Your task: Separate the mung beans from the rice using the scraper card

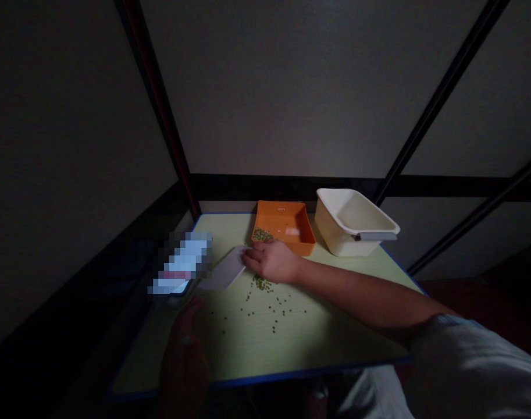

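My right hand (271,261) reaches over the table from the right, its fingers curled closed on the upper right end of a flat white envelope-like paper (225,270). Just below that hand lies a small heap of greenish seeds (262,283), with single seeds scattered towards me. An orange tray (291,247) stands right behind the hand, holding more seeds (262,234) in its near left corner. In shadow at the table's left side is my left hand (187,343), seen edge-on with its fingers stretched out and nothing visible in it.
A phone with a lit, blurred screen (184,262) leans at the table's left edge. To the right of the tray stands a deep cream-coloured bin (344,235) with a grey handle. The pale table (335,343) has a blue edge. Panelled walls (282,116) rise behind it.
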### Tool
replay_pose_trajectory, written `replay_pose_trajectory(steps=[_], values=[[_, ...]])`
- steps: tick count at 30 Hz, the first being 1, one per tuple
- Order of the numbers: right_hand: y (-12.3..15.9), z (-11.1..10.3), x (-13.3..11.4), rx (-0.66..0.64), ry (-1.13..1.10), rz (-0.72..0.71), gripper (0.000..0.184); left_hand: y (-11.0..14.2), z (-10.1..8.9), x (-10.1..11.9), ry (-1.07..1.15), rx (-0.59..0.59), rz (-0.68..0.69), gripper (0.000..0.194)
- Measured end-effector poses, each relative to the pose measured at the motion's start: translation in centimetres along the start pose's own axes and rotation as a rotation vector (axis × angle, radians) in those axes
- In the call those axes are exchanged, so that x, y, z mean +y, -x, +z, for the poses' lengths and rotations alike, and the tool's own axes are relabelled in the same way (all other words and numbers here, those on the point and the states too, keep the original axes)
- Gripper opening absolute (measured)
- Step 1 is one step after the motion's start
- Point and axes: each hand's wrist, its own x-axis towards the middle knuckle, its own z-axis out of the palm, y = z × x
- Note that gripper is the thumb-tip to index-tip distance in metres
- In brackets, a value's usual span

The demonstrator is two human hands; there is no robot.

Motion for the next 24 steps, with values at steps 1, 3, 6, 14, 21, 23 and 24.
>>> replay_pose_trajectory(steps=[1, 3, 6, 14, 21, 23, 24], values=[[-0.4, 0.2, -0.2, -0.019, 0.008, 0.002, 0.030, 0.0, 0.0, 0.0, 0.004, 0.004, 0.001, 0.071], [-1.0, 0.6, -0.3, -0.050, 0.022, 0.011, 0.034, 0.2, 0.2, 0.3, 0.014, 0.021, -0.001, 0.069], [-1.4, 0.9, 0.0, -0.090, 0.045, 0.054, 0.037, 0.6, 0.6, 0.9, 0.031, 0.050, -0.012, 0.067], [-2.0, 1.2, -0.5, -0.202, 0.045, 0.121, 0.031, 1.1, 0.8, 2.7, 0.075, 0.052, -0.025, 0.061], [0.0, 0.1, -1.6, -0.265, 0.027, 0.126, 0.031, 1.1, 0.7, 3.1, 0.015, 0.042, -0.033, 0.058], [0.9, -0.3, -2.0, -0.274, 0.023, 0.128, 0.031, 1.1, 0.6, 3.1, -0.005, 0.035, -0.030, 0.059], [1.3, -0.5, -2.3, -0.277, 0.022, 0.131, 0.031, 1.1, 0.6, 3.1, -0.018, 0.033, -0.029, 0.058]])
